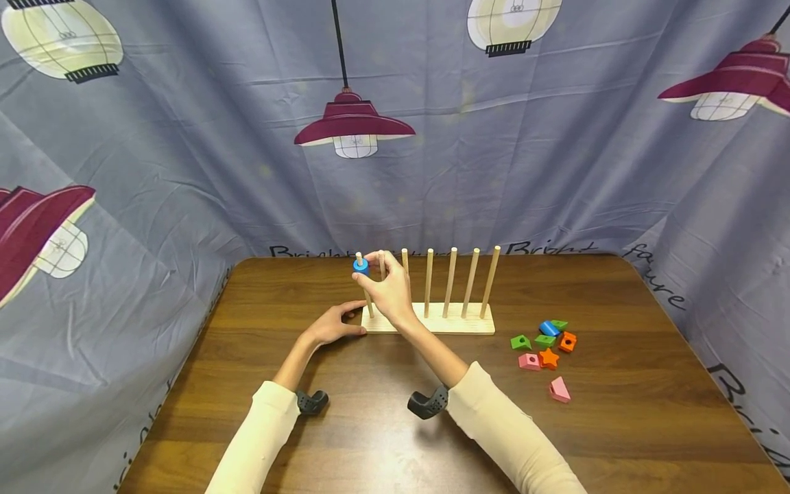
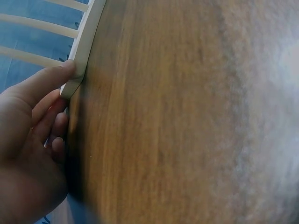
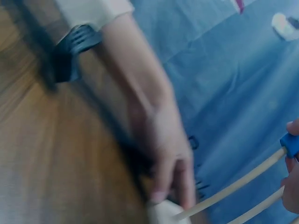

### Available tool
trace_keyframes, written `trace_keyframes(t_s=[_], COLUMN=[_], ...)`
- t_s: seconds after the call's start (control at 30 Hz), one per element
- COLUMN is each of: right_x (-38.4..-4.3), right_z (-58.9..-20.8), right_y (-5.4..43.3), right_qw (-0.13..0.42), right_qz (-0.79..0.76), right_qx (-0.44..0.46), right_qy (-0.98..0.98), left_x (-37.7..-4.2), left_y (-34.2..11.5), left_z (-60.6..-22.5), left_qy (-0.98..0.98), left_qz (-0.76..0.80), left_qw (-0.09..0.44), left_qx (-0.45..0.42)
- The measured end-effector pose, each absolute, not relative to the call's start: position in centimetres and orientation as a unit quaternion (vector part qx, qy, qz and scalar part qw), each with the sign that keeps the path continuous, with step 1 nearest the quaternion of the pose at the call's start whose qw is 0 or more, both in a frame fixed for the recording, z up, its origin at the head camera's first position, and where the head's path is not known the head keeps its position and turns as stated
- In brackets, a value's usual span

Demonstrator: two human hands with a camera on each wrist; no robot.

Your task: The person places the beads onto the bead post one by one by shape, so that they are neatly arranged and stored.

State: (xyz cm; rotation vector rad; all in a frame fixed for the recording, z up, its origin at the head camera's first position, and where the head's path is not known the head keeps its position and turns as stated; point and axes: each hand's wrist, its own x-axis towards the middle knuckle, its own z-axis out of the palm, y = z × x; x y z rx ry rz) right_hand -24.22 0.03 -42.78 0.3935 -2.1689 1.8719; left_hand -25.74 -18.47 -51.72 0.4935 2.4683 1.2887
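Note:
A pale wooden base (image 1: 444,326) carries a row of several upright pegs. My left hand (image 1: 330,326) holds the base's left end, the thumb on its front edge and the fingers by the end face, as the left wrist view shows. My right hand (image 1: 391,291) pinches a blue block (image 1: 361,267) between thumb and fingers. The leftmost peg (image 1: 369,302) passes through that block near the top, its tip showing above. In the right wrist view, the blue block (image 3: 290,143) and fingertips appear at the right edge, partly cut off.
Right of the base lie loose holed blocks: a blue piece (image 1: 549,328), an orange star (image 1: 548,358), an orange block (image 1: 568,342), a green block (image 1: 520,342), a pink block (image 1: 529,361) and others. A patterned curtain (image 1: 370,199) hangs behind the brown table (image 1: 345,439).

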Motion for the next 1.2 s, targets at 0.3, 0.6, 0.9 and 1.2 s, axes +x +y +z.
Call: trace_keyframes(t_s=[0.3, 0.6, 0.9, 1.2], right_x=[-24.2, -24.2, -24.3, -22.6], right_z=[-49.0, -51.6, -52.1, -51.2], right_y=[-0.3, -0.3, -0.1, 2.1], right_qw=[0.057, 0.019, 0.019, -0.023], right_qz=[0.641, 0.63, 0.609, 0.569], right_qx=[0.066, 0.03, 0.032, 0.081], right_qy=[-0.762, -0.775, -0.792, -0.818], left_x=[-25.9, -25.4, -25.4, -25.8], left_y=[-18.7, -18.4, -18.3, -18.6], left_z=[-51.8, -51.2, -51.1, -51.9], left_qy=[0.854, 0.845, 0.845, 0.851], left_qz=[0.466, 0.482, 0.481, 0.471], left_qw=[0.16, 0.154, 0.159, 0.153], left_qx=[0.167, 0.175, 0.172, 0.174])
